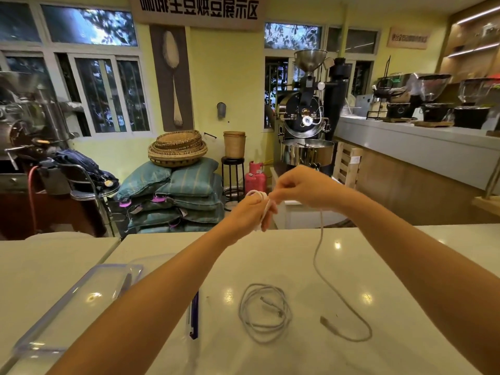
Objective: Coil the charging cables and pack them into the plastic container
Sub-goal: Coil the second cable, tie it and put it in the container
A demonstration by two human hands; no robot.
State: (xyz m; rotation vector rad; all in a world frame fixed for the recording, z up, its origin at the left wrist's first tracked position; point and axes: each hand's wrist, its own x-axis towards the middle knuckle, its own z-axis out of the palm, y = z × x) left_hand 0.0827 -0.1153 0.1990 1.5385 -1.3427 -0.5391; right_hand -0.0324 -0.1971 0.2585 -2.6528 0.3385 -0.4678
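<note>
While hands (250, 212) (300, 186) grip the hanging cable (321, 231), 1 coiled cable (270, 305) rests.

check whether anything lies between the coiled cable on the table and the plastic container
Yes: the left forearm crosses above the table between the coiled cable and the plastic container, and a blue pen-like item lies there beside it.

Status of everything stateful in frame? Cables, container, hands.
left hand, grips loops of the white cable wound round its fingers.
right hand, pinches the same cable beside the loops.
white cable, partly wound; tail hangs down, plug end on the table.
second cable, coiled, lying loose on the table.
plastic container, on the table, partly behind the left forearm; no cable seen inside.
</note>
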